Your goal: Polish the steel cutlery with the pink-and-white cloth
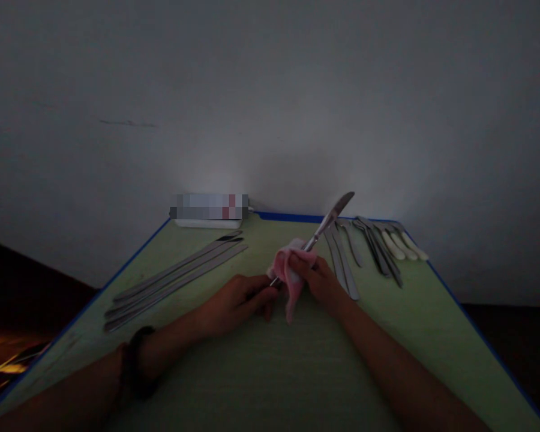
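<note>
A metal table knife [328,221] slants up and to the right over the middle of the table, its blade end pointing toward the wall. My left hand [238,300] is closed on the lower end of its handle. Wrapped about the middle of the knife is a pink and white cloth [292,270], with one corner hanging down. My right hand [319,279] is closed on the cloth, pressing it round the knife; some of its fingers are hidden behind the fabric.
Several metal knives [175,279] lie side by side at the left. Further cutlery [344,264] lies right of centre, with dark-handled pieces [378,255] and white-handled pieces [402,245] beyond. A white box-like object [209,222], partly blurred, stands at the back by the wall. Blue edging [292,216] borders the pale green table [252,372].
</note>
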Demonstrator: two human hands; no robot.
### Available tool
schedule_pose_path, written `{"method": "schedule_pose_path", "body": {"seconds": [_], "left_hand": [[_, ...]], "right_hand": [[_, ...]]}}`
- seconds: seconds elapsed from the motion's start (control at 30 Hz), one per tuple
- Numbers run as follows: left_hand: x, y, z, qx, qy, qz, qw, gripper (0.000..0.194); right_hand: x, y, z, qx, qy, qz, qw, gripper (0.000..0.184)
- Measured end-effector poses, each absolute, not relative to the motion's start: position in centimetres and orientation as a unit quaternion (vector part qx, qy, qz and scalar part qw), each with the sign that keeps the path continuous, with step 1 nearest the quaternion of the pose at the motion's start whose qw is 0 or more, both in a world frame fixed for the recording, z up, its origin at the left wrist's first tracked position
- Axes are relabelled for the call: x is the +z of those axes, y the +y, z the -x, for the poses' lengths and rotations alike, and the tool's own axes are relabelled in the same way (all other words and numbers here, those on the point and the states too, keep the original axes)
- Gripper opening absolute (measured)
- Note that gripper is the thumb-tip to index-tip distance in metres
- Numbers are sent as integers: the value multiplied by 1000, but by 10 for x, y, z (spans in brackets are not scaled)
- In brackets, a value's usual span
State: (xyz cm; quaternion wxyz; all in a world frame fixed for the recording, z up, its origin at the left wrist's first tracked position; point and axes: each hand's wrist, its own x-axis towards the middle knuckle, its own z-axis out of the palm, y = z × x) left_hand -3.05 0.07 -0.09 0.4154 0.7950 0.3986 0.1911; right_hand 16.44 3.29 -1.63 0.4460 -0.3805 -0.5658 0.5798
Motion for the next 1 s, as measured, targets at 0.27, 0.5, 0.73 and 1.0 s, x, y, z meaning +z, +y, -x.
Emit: {"method": "schedule_pose_path", "body": {"seconds": [0.27,0.5,0.73,1.0], "left_hand": [[0,-2,32,210,391,-795,414,37],[-2,0,31,219,418,-784,404,34],[0,-2,29,176,416,-810,373,36],[2,-3,26,164,414,-814,372,40]], "right_hand": [[-26,39,-170,628,-530,373,431,24],[-22,38,-175,595,-619,374,351,37],[-13,33,-169,593,-649,317,357,33],[-7,29,-168,542,-660,395,338,33]]}}
